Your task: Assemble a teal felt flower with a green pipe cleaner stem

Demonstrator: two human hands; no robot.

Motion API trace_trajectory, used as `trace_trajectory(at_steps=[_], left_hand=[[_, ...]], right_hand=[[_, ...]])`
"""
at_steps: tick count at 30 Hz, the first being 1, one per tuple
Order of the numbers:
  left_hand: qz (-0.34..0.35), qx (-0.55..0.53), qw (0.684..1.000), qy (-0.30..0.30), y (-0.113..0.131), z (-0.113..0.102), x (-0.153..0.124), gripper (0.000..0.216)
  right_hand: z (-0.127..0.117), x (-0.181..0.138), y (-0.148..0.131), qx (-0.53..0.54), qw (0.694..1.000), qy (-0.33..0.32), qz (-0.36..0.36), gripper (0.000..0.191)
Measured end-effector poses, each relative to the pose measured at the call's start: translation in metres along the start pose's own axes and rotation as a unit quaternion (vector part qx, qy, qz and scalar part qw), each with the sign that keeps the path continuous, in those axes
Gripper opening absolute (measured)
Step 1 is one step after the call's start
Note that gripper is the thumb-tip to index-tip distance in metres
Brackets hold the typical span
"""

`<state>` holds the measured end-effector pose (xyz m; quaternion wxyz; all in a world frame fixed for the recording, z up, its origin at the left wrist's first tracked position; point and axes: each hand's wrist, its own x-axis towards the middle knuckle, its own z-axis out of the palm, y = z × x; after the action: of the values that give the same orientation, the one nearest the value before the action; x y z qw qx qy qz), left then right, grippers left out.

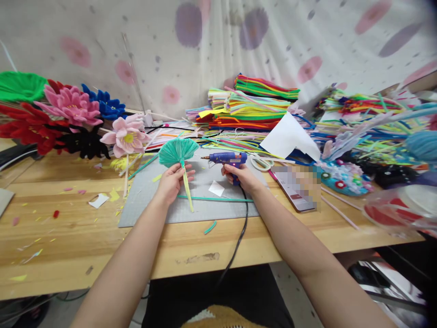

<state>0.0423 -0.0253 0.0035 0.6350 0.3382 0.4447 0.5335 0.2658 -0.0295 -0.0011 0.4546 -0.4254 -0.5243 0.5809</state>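
My left hand [173, 180] is closed around the stem of a teal fan-shaped pipe-cleaner leaf [178, 151], holding it upright over a grey cutting mat [143, 205]. A pale green stem [188, 190] hangs down from my fingers. My right hand [241, 175] grips the handle of a blue hot glue gun [227, 158], whose nozzle points left toward the leaf, a short gap away. The gun's black cord [239, 237] runs down off the table's front edge. A teal pipe cleaner [215, 198] lies flat on the mat below both hands, beside a small white paper scrap [216, 187].
Finished pipe-cleaner flowers [71, 105] in pink, red, blue and black lie at the left. Stacks of coloured pipe cleaners [252, 107] fill the back and right. Scissors [262, 162], a white paper sheet [290, 136] and a clear plastic container [399, 207] sit to the right. Scraps litter the wooden table [68, 237].
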Motion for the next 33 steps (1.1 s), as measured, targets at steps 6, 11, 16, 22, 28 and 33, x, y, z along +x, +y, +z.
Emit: trace_trajectory(at_steps=[6, 11, 16, 22, 28, 33], left_hand=[[0.099, 0.075, 0.992, -0.025, -0.004, 0.000, 0.000, 0.029], [0.026, 0.033, 0.997, -0.063, 0.000, 0.000, -0.002, 0.036], [0.010, 0.008, 0.999, -0.041, 0.001, -0.002, 0.000, 0.030], [0.146, 0.055, 0.988, -0.020, 0.000, 0.001, -0.003, 0.027], [0.110, 0.015, 0.990, 0.084, 0.006, 0.002, -0.003, 0.011], [0.175, 0.082, 0.976, 0.096, 0.007, -0.005, -0.002, 0.021]], right_hand=[[0.001, 0.000, -0.002, 0.005, 1.000, 0.003, -0.004, 0.031], [-0.001, 0.003, 0.004, -0.001, 1.000, -0.009, -0.006, 0.030], [-0.002, 0.004, 0.006, -0.013, 1.000, -0.006, -0.005, 0.031], [0.000, 0.002, 0.003, -0.007, 1.000, -0.003, -0.004, 0.031], [0.000, 0.001, 0.002, 0.003, 1.000, 0.004, 0.001, 0.031], [0.001, 0.000, 0.001, 0.006, 1.000, 0.005, -0.003, 0.032]])
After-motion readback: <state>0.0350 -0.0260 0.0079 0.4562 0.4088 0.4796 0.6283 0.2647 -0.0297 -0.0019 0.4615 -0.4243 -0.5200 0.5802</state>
